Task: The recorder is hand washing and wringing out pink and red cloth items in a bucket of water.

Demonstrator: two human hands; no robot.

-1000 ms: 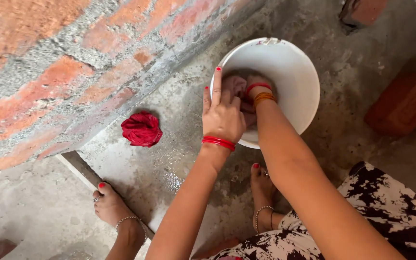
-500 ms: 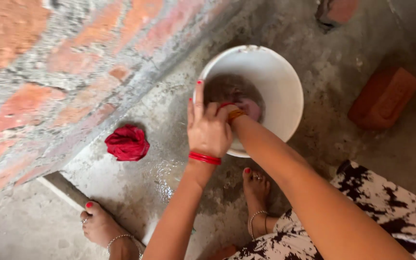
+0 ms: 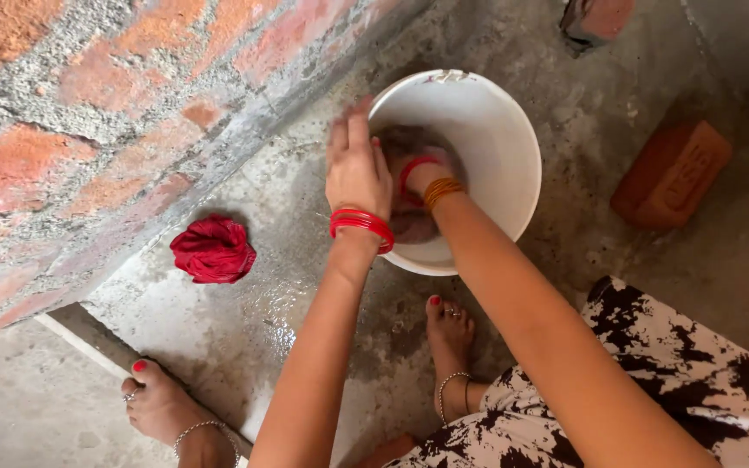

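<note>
A white bucket [image 3: 513, 147] stands on the wet concrete floor and holds a pinkish-grey wet cloth [image 3: 409, 227]. My left hand [image 3: 355, 169], with red bangles at the wrist, lies flat over the bucket's left rim with its fingers straight and together. My right hand [image 3: 418, 170], wearing a red and an orange bangle, reaches down inside the bucket and presses into the cloth. Its fingers are mostly hidden by the cloth and by my left hand.
A wrung red cloth [image 3: 213, 250] lies on the wet floor by the brick wall [image 3: 88, 130]. One loose brick [image 3: 671, 172] lies right of the bucket, another [image 3: 595, 17] at the top edge. My bare feet [image 3: 448, 334] [image 3: 162, 399] stand near the bucket.
My left hand slid further along the bucket's rim, away from me. My right hand stayed down in the bucket on the cloth. The view shifted slightly.
</note>
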